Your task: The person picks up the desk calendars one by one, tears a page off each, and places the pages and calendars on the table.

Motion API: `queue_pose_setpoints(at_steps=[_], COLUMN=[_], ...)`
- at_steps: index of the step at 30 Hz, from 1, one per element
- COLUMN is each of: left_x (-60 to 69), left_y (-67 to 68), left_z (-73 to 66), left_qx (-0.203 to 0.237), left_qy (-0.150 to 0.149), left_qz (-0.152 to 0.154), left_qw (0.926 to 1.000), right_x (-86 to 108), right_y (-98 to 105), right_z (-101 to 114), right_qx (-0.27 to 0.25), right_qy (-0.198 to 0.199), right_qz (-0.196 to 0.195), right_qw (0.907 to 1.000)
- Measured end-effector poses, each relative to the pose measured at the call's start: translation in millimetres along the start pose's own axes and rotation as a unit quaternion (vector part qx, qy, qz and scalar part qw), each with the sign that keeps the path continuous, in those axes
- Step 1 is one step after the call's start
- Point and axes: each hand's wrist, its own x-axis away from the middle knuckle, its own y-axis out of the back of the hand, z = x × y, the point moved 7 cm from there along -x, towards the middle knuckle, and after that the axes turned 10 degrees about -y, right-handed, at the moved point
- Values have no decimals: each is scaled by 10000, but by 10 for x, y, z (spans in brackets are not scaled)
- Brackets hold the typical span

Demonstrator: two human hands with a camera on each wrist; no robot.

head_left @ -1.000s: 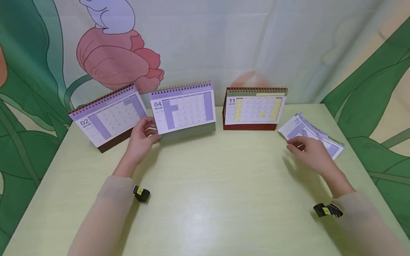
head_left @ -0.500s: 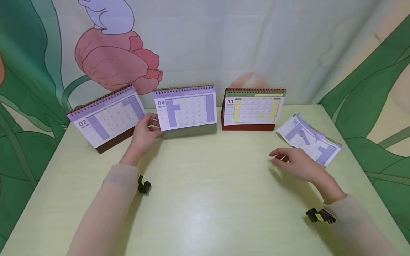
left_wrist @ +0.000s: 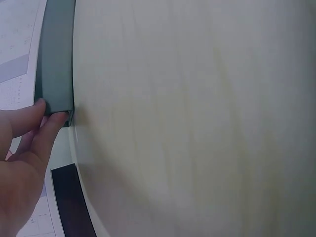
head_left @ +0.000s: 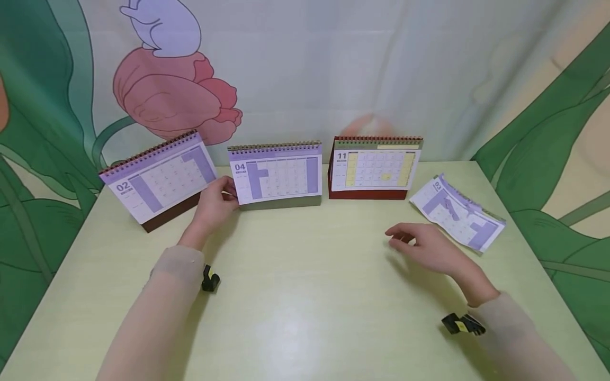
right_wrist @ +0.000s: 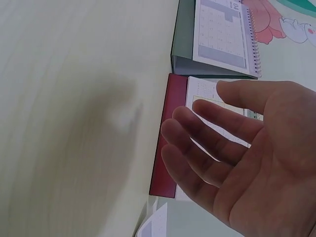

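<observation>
My left hand (head_left: 214, 207) holds the lower left corner of a desk calendar (head_left: 286, 177) with a purple page marked 04 and a grey-green base. Up close in the left wrist view, the thumb lies at the front of the green base (left_wrist: 58, 59) and a finger at its end. My right hand (head_left: 429, 248) hovers over the table with nothing in it, its fingers loosely bent. Nearest to it lie loose calendar pages (head_left: 459, 217), the top one marked 03. In the right wrist view the palm and fingers partly cover the red-based calendar (right_wrist: 165, 148).
Left of my left hand stands a calendar (head_left: 162, 180) marked 02 on a dark brown base, turned at an angle. A calendar (head_left: 376, 169) marked 11 stands right of centre. A printed curtain (head_left: 286, 79) hangs behind the pale table (head_left: 286, 296).
The 04 calendar has shifted slightly right and now stands straighter, with my left hand still at its corner. My right hand has moved left and towards me, away from the loose pages.
</observation>
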Motion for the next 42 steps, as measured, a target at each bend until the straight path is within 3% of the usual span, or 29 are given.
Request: queue_pose_setpoints(at_steps=[11, 18, 25, 30, 36, 42], left_x=[-40, 51, 273, 469, 622, 818], left_y=[-65, -27, 91, 220, 414, 626], left_z=[5, -2, -36, -67, -64, -31], left_qx=[-126, 263, 604, 523, 237, -104], left_qy=[-49, 104, 286, 211, 153, 678], left_qz=[187, 347, 687, 1076, 1073, 997], left_qw=[9997, 9990, 9954, 9926, 9938, 9927], right_x=[12, 28, 0, -9, -8, -14], right_y=[-27, -47, -97, -125, -116, -98], right_z=[46, 61, 36, 19, 18, 26], right_qx=[-194, -257, -243, -235, -231, -256], right_qy=[93, 33, 3, -28, -52, 1], right_qz=[195, 348, 451, 571, 594, 573], right_qw=[9996, 9991, 9987, 9981, 9980, 9980])
